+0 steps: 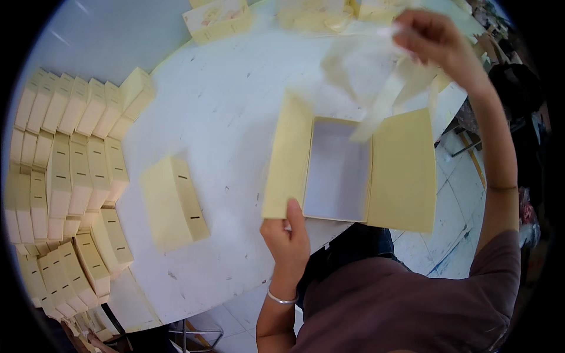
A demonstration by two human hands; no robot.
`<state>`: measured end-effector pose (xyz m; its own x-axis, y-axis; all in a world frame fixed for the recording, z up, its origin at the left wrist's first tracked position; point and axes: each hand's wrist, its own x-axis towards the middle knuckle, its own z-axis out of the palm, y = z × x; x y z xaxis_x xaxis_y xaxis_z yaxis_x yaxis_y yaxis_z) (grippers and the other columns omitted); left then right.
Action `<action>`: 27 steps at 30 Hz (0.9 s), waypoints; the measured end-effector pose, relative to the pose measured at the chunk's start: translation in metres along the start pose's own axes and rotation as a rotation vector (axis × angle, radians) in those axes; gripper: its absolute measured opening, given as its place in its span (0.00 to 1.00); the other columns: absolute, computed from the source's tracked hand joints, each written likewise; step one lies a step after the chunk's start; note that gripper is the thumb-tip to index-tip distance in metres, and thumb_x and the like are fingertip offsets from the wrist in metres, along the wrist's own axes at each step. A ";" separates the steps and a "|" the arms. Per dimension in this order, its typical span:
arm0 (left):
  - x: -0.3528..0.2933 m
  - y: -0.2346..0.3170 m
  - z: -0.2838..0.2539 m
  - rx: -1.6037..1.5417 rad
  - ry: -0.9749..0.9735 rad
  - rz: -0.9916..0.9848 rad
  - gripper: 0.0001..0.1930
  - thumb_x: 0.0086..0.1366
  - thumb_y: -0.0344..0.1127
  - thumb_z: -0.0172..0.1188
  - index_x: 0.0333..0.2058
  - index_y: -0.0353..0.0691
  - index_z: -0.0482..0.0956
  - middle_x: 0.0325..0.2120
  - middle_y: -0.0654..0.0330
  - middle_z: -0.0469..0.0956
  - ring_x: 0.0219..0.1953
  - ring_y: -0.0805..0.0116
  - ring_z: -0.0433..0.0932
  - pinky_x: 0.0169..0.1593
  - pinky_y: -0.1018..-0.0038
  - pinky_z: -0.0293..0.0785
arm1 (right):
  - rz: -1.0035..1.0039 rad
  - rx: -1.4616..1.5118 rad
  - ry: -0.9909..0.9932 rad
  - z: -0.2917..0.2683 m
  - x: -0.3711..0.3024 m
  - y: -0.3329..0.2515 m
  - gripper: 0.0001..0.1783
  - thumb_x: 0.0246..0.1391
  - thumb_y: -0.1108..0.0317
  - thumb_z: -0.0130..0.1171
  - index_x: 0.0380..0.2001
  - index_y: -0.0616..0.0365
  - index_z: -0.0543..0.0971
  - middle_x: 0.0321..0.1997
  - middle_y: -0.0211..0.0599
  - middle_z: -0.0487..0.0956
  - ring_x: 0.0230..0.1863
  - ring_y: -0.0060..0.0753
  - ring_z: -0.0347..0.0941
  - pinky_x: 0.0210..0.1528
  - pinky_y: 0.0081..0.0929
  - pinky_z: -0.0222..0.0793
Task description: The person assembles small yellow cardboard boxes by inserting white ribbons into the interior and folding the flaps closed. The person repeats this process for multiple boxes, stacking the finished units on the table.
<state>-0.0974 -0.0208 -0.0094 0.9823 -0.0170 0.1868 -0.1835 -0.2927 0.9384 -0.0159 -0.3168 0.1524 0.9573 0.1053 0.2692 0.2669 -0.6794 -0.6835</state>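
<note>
A pale yellow box (340, 170) with two side flaps spread apart lies at the table's near edge, its white inside showing. My left hand (286, 240) grips the lower corner of the left flap, thumb on top. Raised at the upper right, my right hand (434, 44) is closed, fingers pinched around a pale, translucent ribbon-like strip (385, 97). The strip is smeared by motion and trails down over the far edge of the box. Left of the box, a closed yellow box (175, 201) with dark slots rests on the table.
Stacks of similar yellow boxes (70, 170) line the left of the white table (218, 117). More boxes (218, 19) stand at its far edge, some with a printed pattern. A metal-framed stool (197, 336) is below the near edge. Tiled floor shows at right.
</note>
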 end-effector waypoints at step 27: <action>0.099 0.106 0.010 0.144 -0.392 0.555 0.27 0.54 0.34 0.59 0.52 0.37 0.63 0.51 0.47 0.61 0.53 0.53 0.62 0.55 0.63 0.57 | 0.045 0.269 -0.405 0.030 -0.002 -0.039 0.03 0.49 0.73 0.55 0.29 0.60 0.74 0.22 0.26 0.74 0.24 0.14 0.69 0.26 0.14 0.65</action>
<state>-0.0197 -0.0634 0.1058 0.6910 -0.5371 0.4837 -0.6825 -0.2644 0.6814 -0.0246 -0.2687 0.1583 0.9207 0.3901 -0.0141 0.1919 -0.4838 -0.8539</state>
